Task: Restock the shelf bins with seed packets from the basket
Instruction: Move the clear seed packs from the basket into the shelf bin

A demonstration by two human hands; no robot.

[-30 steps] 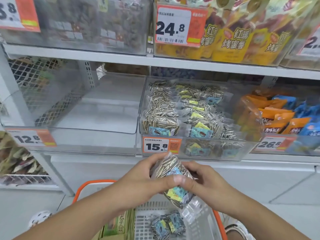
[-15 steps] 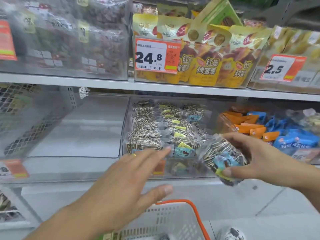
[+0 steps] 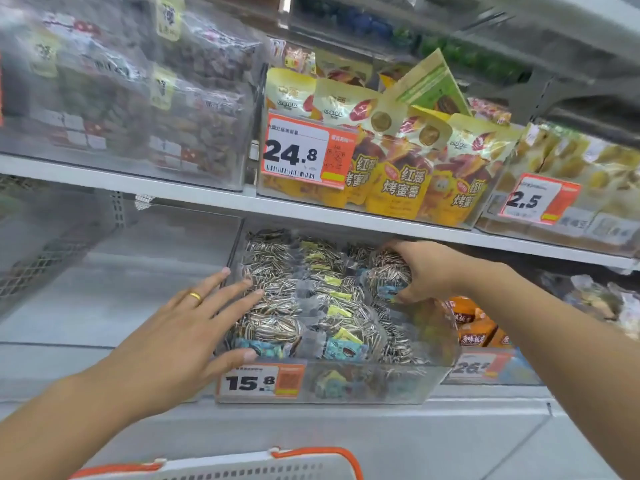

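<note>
A clear shelf bin [image 3: 398,382] tagged 15.8 holds rows of sunflower seed packets [image 3: 277,306]. My right hand [image 3: 429,271] reaches into the bin's back right and grips one seed packet [image 3: 386,275] from above, down among the others. My left hand [image 3: 187,327] is spread flat with straight fingers at the bin's left front; its fingertips touch the left row of packets and its thumb lies along the bin's front edge. The white basket with orange handles [image 3: 242,465] shows only its rim at the bottom.
An empty clear bin [image 3: 86,372] stands to the left of the seed bin. Orange snack packs [image 3: 474,323] fill the bin on the right. The upper shelf [image 3: 207,199] carries yellow sweet-potato bags [image 3: 398,168] and clear bags of dried goods, close above my right hand.
My right hand has carried the seed packet from in front of the shelf into the bin's back right. My left hand let go of it and moved up to the bin's left front.
</note>
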